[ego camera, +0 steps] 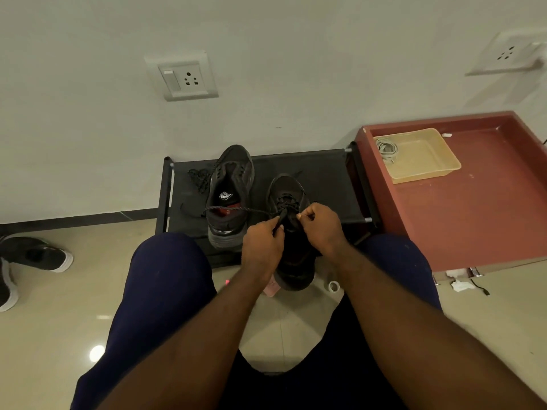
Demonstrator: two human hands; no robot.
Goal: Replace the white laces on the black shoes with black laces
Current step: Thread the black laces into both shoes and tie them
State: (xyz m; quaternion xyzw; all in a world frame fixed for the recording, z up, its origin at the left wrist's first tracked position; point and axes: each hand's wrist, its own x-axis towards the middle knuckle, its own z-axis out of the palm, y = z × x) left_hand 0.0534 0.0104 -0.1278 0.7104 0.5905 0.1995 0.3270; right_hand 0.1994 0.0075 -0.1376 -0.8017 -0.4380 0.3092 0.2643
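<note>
While both forearms reach forward, each hand (262,242) (321,224) pinches a black lace (236,209).

wall socket (186,76); red cabinet (485,208); beige tray (426,161) on it; white-soled sneakers (35,255) on floor

We're in a home, by the look of it: low shoe rack (322,173), tiled floor (59,321), wall sockets (181,76).

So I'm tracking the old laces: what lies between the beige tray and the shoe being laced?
In the head view, the red cabinet edge and the rack's bare black fabric lie between the beige tray and that shoe.
</note>
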